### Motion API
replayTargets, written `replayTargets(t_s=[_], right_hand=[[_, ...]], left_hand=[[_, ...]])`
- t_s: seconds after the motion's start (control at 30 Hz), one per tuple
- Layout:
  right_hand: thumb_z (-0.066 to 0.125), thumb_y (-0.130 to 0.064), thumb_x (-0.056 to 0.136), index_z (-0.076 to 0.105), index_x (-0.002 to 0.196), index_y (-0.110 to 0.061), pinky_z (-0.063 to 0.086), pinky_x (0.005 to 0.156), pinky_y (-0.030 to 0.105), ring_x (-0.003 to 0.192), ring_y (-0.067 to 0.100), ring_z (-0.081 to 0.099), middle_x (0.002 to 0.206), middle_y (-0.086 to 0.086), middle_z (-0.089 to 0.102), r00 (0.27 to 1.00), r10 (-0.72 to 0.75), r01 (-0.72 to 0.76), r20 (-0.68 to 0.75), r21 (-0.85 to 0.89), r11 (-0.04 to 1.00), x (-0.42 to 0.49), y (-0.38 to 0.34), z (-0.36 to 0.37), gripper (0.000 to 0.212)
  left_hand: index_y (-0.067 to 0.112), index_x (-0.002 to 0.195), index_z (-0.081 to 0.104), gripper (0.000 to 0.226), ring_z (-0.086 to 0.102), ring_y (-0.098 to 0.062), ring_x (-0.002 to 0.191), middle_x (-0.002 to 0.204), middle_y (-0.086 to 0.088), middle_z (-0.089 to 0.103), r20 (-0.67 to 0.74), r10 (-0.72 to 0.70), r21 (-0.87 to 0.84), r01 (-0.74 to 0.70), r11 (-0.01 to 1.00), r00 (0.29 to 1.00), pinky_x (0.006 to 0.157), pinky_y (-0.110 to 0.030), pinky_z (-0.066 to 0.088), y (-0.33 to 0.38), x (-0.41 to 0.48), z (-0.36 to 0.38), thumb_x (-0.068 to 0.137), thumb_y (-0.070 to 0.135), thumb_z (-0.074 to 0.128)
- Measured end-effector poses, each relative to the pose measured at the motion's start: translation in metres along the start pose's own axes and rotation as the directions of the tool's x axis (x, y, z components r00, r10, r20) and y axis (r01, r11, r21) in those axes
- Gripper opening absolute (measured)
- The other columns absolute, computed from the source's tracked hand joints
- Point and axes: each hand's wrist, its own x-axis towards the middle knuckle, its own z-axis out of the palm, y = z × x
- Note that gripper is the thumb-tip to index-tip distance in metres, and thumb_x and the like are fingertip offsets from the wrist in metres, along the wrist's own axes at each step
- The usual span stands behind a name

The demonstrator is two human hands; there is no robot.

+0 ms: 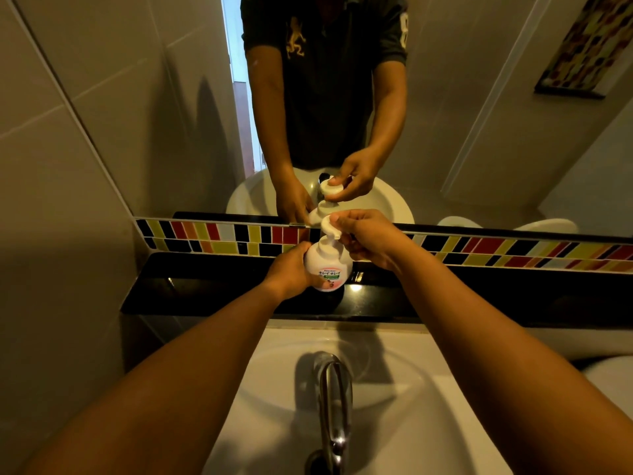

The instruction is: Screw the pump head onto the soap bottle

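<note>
Soap bottle (pixel 328 265) stood on a black ledge (pixel 205 289) behind the white sink (pixel 274 389), below a mirror (pixel 171 114). Left hand (pixel 286 274) was wrapped around the bottle's body. Right hand (pixel 368 238) pinched the white pump head (pixel 330 226), which sat on the bottle's neck.

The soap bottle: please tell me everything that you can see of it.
The soap bottle is white, rounded and looks like plastic, with a front label in red script above a pink band. It stands upright on the black ledge behind the sink, under the mirror. The white pump head sits on its neck. The left hand wraps its side; the right hand grips the pump head.
</note>
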Motion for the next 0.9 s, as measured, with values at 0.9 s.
replayTargets(t_s=[0.9], right_hand=[[0.052, -0.046, 0.096, 0.070, 0.105, -0.008, 0.039, 0.053, 0.026, 0.061, 0.014, 0.048, 0.069, 0.001, 0.054, 0.926, -0.038, 0.079, -0.376, 0.095, 0.992, -0.002, 0.040, -0.003, 0.042]], left_hand=[[0.019, 0.139, 0.041, 0.092, 0.050, -0.029, 0.131, 0.143, -0.008, 0.052, 0.050, -0.005, -0.152, 0.012, 0.988, 0.999, 0.104, -0.047, 0.047, -0.008, -0.006, -0.006, 0.061, 0.009, 0.088]])
